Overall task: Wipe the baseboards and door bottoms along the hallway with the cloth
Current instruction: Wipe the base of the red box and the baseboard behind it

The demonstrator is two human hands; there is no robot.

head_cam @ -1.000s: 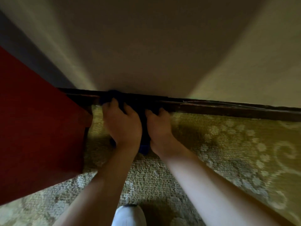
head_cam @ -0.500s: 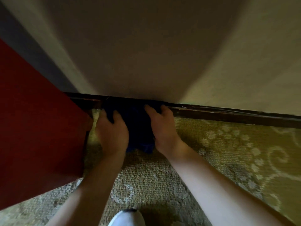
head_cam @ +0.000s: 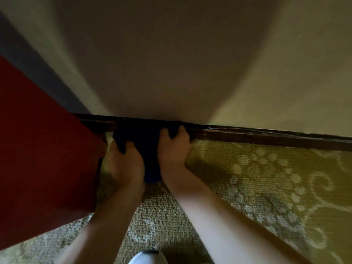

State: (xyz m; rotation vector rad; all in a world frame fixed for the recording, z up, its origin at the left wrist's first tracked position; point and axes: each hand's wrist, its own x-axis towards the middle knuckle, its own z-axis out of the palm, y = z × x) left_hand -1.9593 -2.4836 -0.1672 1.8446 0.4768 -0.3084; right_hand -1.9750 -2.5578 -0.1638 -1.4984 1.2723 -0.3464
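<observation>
A dark blue cloth lies bunched against the dark wooden baseboard where the wall meets the carpet. My left hand grips the cloth's left side, fingers curled into the fabric. My right hand holds its right side, fingertips up on the baseboard's face. The cloth's lower end hangs between my wrists down to the carpet. Most of the cloth is in shadow.
A red panel, seemingly a door or cabinet side, stands close on the left, touching the baseboard's end. Patterned olive carpet stretches to the right along the baseboard. A pale wall rises above. A white shoe tip shows at the bottom.
The two hands have spread apart with the cloth between them, the left hand sliding down and left toward the red panel, the right staying up at the baseboard.
</observation>
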